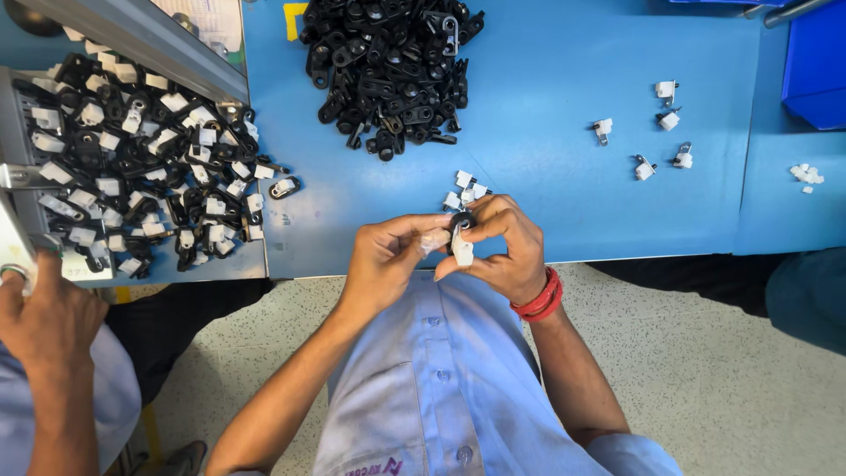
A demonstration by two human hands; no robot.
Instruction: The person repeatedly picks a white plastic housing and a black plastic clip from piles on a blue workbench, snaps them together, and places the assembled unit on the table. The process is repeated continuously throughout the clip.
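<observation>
— Containers first: what is seen?

— Clips, black with white pieces fitted, are heaped on a grey tray (18,106) at far left. A blue bin (815,70) is seen at the right edge; its contents cannot be told.

— And the hands?

— A white piece (461,251) and black clip (462,222) are pinched between the right hand (502,251) and left hand (388,260), fingers closed on them, just off the blue counter (546,106) edge.

— Labels?

— A yellow corner mark (293,18) is seen beside the pile of bare black clips (388,66).

Glossy black plastic clips (388,66), matt blue tabletop (546,97)
</observation>
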